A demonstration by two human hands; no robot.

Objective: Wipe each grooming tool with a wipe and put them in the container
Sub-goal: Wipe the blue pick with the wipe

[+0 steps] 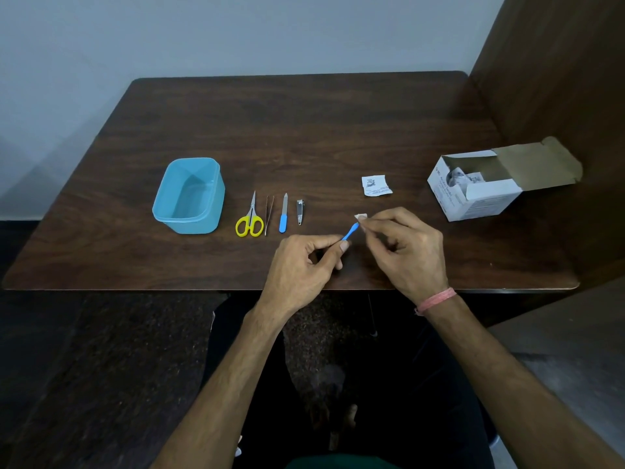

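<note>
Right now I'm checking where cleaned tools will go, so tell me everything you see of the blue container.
The blue container is a translucent light-blue plastic tub, rectangular with rounded corners and a raised rim. It stands upright, lidless and empty, on the dark wooden table, left of the yellow-handled scissors. Neither hand touches it.

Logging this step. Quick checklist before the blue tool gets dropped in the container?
1. Left hand grips blue tool: ok.
2. Right hand presses wipe on its tip: ok.
3. Whole tool wiped: cannot tell.
4. Container open, nothing in it: ok.
5. Path to container: scissors, tweezers, nail file and clipper lie between, not ok for a low pass.
</note>
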